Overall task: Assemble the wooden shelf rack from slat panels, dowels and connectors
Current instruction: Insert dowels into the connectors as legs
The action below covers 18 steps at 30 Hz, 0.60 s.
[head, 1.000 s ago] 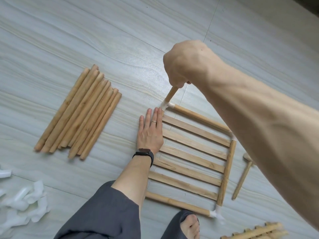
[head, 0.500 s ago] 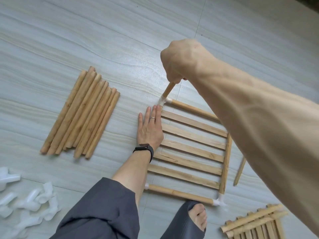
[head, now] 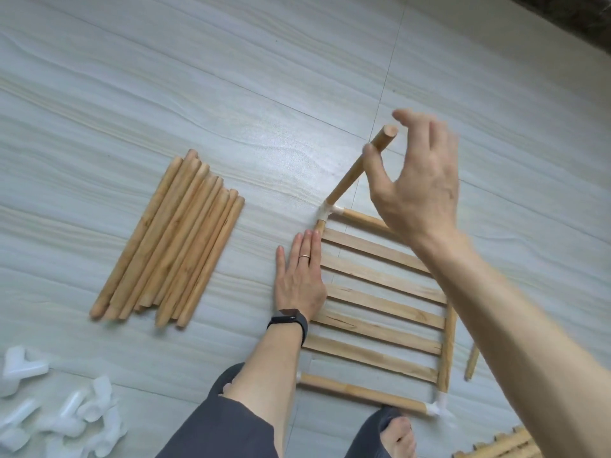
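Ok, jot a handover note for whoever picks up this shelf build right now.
Left hand: flat on the left edge of the panel, pressing it to the floor.
Right hand: open beside the top of the upright dowel; contact unclear.
Done: upright dowel stands in the far-left corner connector.
Left: the visible other corners show no uprights. Dowel pile lies left, spare connectors near left.

- Slat panel (head: 380, 292): pale bare wood, matt, with visible grain.
- Dowels (head: 172, 239): round light wood, smooth, unvarnished look.
- Connectors (head: 59, 421): white plastic, slightly glossy.
- Floor (head: 165, 77): grey wood-grain tile, smooth, with a soft sheen.
- Wristband (head: 291, 320): black, matt.
- Trousers (head: 224, 431): grey cloth.
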{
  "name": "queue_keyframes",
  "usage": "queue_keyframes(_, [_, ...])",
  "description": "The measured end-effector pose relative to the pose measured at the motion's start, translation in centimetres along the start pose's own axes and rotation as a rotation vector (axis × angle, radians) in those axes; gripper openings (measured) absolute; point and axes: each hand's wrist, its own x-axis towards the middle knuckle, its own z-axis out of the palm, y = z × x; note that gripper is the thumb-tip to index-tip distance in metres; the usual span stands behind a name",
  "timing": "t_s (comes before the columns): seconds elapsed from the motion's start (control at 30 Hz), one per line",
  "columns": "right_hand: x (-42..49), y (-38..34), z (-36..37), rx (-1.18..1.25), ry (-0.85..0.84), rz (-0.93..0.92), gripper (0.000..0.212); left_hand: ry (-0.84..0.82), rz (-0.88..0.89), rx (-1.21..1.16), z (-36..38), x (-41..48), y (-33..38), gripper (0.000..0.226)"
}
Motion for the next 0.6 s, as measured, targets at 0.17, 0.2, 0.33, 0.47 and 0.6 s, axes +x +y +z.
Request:
queue_keyframes(0.17, [-11.5,5.1,3.1,-0.161,-0.614,0.378,0.079,-0.048,0.000,0.003,-0.8,3.3,0.1,0.081])
queue_keyframes(0.2, [-13.7,5.6,4.1,-0.195,-0.776,0.393,0.087,-0.050,-0.004,0.003,-1.1,3.9,0.1,0.081])
queue_keyframes(0.33, [-19.7,6.5,7.2,-0.197,-1.124,0.380,0.098,-0.078,-0.001,-0.019,-2.1,4.6,0.1,0.073])
queue_keyframes(0.47, [-19.8,6.8,8.1,-0.188,-1.114,0.406,0.100,0.094,0.021,-0.077,-4.5,4.2,-2.0,0.047])
queue_keyframes(0.6, [-19.5,6.5,8.0,-0.175,-1.146,0.399,0.099,0.185,-0.221,0.130,-7.9,2.3,-7.0,0.041])
